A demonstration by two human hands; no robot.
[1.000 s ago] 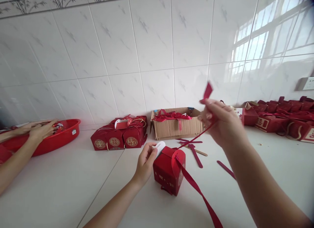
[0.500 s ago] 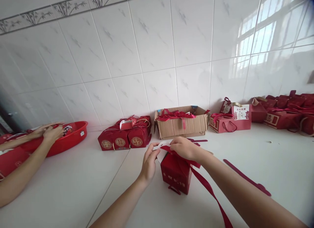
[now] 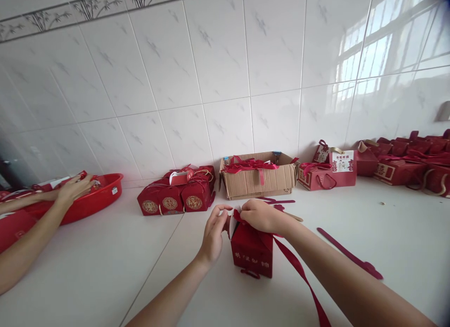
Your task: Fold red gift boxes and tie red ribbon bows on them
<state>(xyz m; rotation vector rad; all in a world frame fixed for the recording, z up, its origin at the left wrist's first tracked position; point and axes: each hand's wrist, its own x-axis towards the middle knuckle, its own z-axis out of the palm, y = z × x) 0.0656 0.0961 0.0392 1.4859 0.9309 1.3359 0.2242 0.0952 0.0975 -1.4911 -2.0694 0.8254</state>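
Note:
A dark red gift box (image 3: 251,252) with pale lettering on its front stands before me, a small loop handle at its lower edge. My left hand (image 3: 213,235) is at its upper left corner, thumb and fingers closed about the flap there. Over the box top, my right hand (image 3: 260,215) pinches red ribbon near the left flap; its fingertips partly hide the ribbon. The long end of this ribbon (image 3: 298,268) trails from the box's right side towards the lower right, under my right forearm.
Behind stand red boxes (image 3: 170,198) and a cardboard carton (image 3: 260,182) of ribbons. More red boxes (image 3: 397,170) line the right wall. A dark red strap (image 3: 346,252) lies at right. At left, another person's hands (image 3: 73,189) work over a red basin (image 3: 101,200).
The white-lined flap at the box's upper left has folded inward and shows less. My right hand has shifted slightly left with the ribbon. The other person's hands have lifted a little.

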